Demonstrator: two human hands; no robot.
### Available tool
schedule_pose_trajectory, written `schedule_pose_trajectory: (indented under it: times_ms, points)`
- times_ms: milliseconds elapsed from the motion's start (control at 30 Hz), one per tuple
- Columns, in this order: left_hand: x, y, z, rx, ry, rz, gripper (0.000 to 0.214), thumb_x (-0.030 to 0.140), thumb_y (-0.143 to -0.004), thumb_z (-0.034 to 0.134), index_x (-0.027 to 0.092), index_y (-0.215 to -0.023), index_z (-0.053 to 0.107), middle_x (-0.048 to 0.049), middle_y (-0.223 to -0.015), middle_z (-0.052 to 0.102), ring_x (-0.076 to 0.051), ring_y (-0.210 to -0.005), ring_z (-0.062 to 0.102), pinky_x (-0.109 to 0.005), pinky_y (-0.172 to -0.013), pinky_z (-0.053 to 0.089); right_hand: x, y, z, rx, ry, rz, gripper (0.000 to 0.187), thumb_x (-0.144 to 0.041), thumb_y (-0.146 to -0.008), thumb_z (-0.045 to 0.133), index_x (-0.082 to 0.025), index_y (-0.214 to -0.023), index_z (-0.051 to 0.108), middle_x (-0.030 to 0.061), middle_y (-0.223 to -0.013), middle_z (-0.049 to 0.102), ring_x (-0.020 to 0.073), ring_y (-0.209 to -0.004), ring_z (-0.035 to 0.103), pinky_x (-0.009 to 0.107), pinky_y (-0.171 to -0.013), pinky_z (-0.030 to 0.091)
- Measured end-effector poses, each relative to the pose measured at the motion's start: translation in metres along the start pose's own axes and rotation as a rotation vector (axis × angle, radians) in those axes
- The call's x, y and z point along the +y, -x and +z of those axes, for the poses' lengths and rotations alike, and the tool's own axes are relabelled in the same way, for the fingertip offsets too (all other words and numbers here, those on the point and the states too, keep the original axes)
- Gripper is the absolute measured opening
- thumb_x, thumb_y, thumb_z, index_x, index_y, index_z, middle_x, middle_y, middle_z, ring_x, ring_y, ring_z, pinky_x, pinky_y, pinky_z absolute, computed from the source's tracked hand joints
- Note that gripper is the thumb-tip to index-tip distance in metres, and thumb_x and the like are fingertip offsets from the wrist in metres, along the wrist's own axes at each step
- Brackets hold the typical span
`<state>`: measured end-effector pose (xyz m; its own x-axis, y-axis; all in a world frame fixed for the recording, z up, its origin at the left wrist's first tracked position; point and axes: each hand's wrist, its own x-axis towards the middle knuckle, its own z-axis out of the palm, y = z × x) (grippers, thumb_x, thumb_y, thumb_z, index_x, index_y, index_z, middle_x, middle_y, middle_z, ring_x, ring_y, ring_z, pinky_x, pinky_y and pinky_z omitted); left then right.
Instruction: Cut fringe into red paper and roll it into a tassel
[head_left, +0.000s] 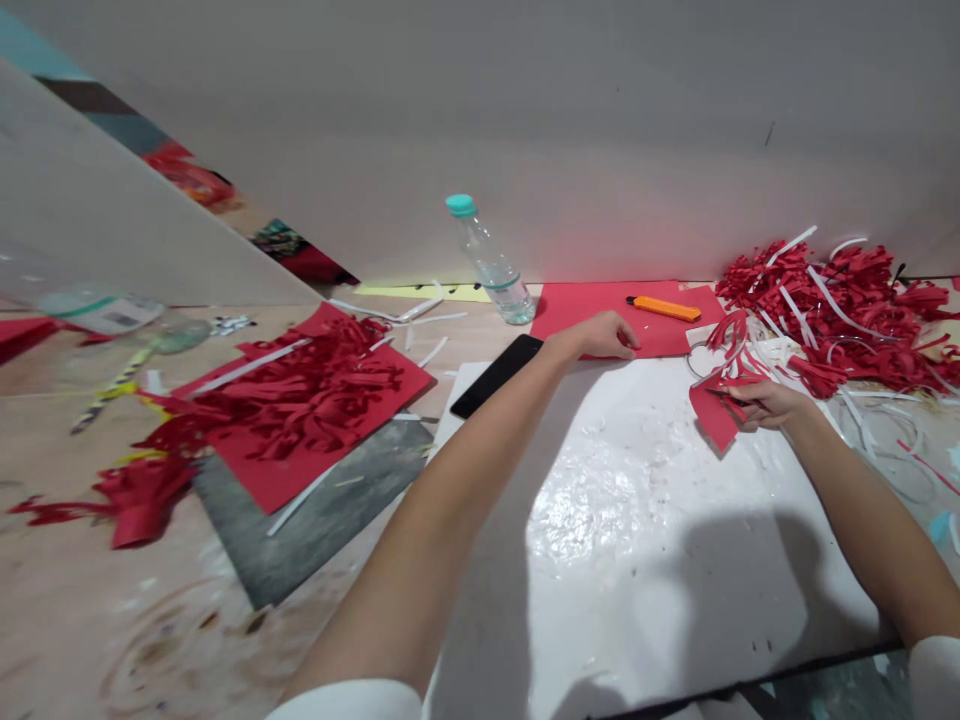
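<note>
My left hand (600,335) reaches far forward and rests its curled fingers on the near edge of a flat red paper sheet (592,300) by the wall. An orange utility knife (664,308) lies on that sheet, just right of the hand. My right hand (765,402) is closed on a small piece of red paper (714,412) with cut fringes, held over the glossy white board (645,520). A black phone (496,375) lies under my left forearm at the board's far left corner.
A clear water bottle (491,262) with a teal cap leans near the wall. Heaps of red paper strips (840,305) and white strips lie at the right. More red cuttings on a red sheet (315,395) and a grey mat (322,510) lie left.
</note>
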<state>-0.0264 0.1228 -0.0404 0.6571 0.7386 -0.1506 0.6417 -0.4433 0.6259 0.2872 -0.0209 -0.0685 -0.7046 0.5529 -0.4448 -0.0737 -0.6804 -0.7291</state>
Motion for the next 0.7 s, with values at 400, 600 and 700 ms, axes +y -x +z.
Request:
schedule_pose_trajectory:
  times_ms: [400,600,700]
  points:
    - [0.067,0.082,0.057,0.025,0.904,-0.041,0.061,0.065,-0.084,0.052,0.012,-0.11,0.067,-0.0128,-0.091,0.071,-0.017,-0.073,0.065,-0.027,-0.063,0.05,-0.004,-0.009,0.03,0.071,0.127,-0.02,0.041,-0.048,-0.084,0.066,-0.02,-0.068,0.04,-0.0115,-0.046,0.024,0.0037,-0.04,0.009,0.018,-0.038,0.009]
    - [0.08,0.106,0.061,0.094,0.826,-0.113,0.027,0.037,-0.077,0.071,0.012,-0.088,0.071,-0.0082,-0.077,0.07,-0.015,-0.067,0.065,-0.025,-0.061,0.053,-0.008,-0.011,0.054,0.111,0.176,-0.039,0.043,-0.05,-0.083,0.067,-0.02,-0.069,0.04,-0.0117,-0.046,0.023,0.0037,-0.04,0.011,0.019,-0.038,0.01]
    - [0.087,0.113,0.062,0.122,0.834,-0.119,0.024,0.035,-0.078,0.07,0.012,-0.083,0.07,-0.0076,-0.073,0.07,-0.015,-0.064,0.065,-0.025,-0.057,0.054,-0.009,-0.011,0.063,0.098,0.209,-0.066,0.041,-0.05,-0.084,0.065,-0.02,-0.07,0.042,-0.0119,-0.047,0.023,0.004,-0.041,0.01,0.02,-0.039,0.01]
